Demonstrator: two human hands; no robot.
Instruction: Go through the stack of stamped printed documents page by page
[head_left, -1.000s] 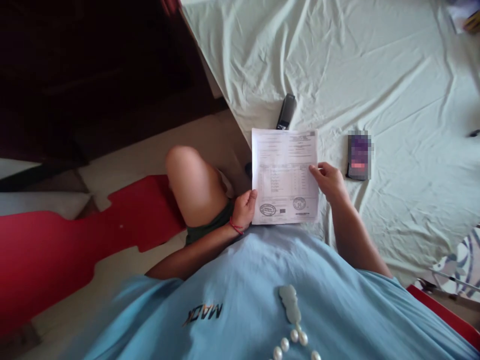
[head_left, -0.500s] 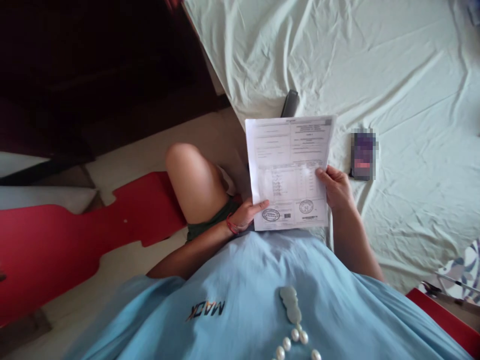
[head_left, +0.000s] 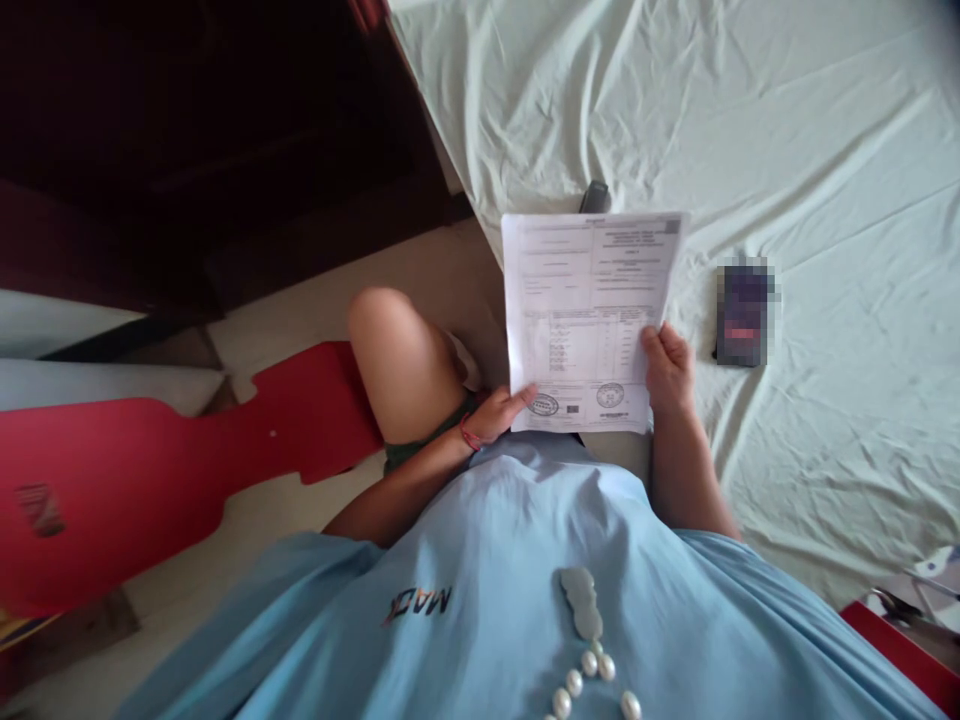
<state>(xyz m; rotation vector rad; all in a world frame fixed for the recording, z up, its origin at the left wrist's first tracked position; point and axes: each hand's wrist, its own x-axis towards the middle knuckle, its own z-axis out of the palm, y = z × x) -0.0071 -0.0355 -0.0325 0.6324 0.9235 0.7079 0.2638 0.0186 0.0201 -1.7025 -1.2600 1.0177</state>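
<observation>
**Paper (head_left: 581, 290) gripped at both sides**

Left hand (head_left: 496, 414) and right hand (head_left: 670, 368) have their fingers clamped on its edges, over the lap. On the cloth-covered surface (head_left: 840, 430), a blurred dark object (head_left: 744, 315) lies to the right. A red seat (head_left: 150, 460) stands left.

A white printed sheet (head_left: 581, 320), stamped twice near its lower edge, is held slightly curved between both hands.
</observation>
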